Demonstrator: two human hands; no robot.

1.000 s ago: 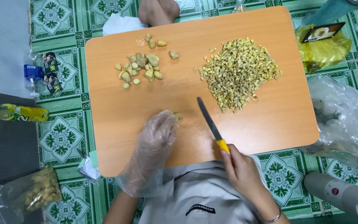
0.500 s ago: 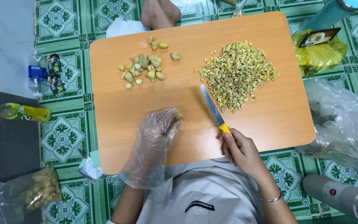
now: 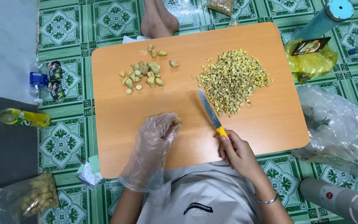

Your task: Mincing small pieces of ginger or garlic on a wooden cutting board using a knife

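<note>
My left hand (image 3: 156, 139), in a loose clear plastic glove, rests on the orange wooden board (image 3: 117, 120) and pinches a small yellowish piece (image 3: 177, 120) at its fingertips. My right hand (image 3: 237, 151) grips the yellow handle of a knife (image 3: 210, 113); the blade lies flat, pointing up and left toward a heap of chopped yellow-green bits (image 3: 233, 81). A smaller group of whole pale pieces (image 3: 142, 74) sits at the board's upper left.
A foot (image 3: 157, 18) rests at the board's far edge. A yellow bag (image 3: 309, 62), clear plastic sheeting (image 3: 340, 124) and a grey cylinder (image 3: 336, 199) lie to the right. Bottles (image 3: 19, 117) and a bagged food pack (image 3: 36, 197) lie to the left on green tiles.
The right hand and knife shifted slightly toward the chopped heap, blade now nearer its lower edge. The gloved left hand stays in the same spot on the board.
</note>
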